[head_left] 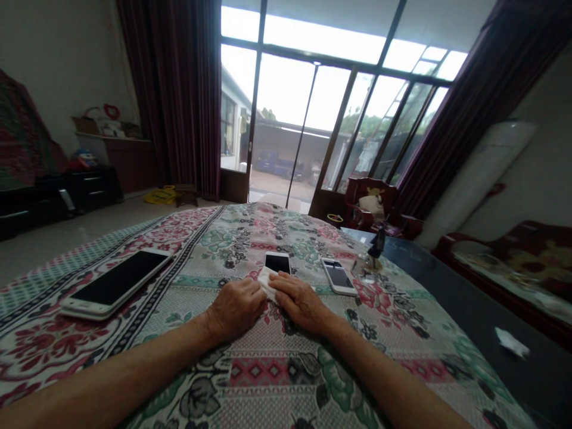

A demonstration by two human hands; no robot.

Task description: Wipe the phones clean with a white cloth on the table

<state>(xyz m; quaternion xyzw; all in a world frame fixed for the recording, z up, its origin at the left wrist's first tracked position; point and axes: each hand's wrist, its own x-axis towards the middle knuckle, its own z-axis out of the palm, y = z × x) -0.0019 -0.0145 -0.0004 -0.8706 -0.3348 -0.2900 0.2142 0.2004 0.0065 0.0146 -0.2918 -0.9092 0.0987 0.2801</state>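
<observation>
My left hand (238, 307) is closed, its fingers curled against the left edge of a crumpled white tissue (265, 279). What its fingertips hold, if anything, is hidden. With bent fingers my right hand (300, 300) presses on the tissue from the other side. Just beyond the hands lies a white smartphone (277, 261) with a dark screen, its near end covered by the tissue and fingers. To the right rests a second white smartphone (340, 276), face up. A larger-looking white phone (120, 282) lies face up at the left.
A floral tablecloth (268, 369) covers the table. Near its right edge stands a small clear glass object with a dark top (376, 245). Farther right, a crumpled white paper (512, 342) lies on a dark surface (451, 298). A wooden chair (369, 199) stands by the glass doors.
</observation>
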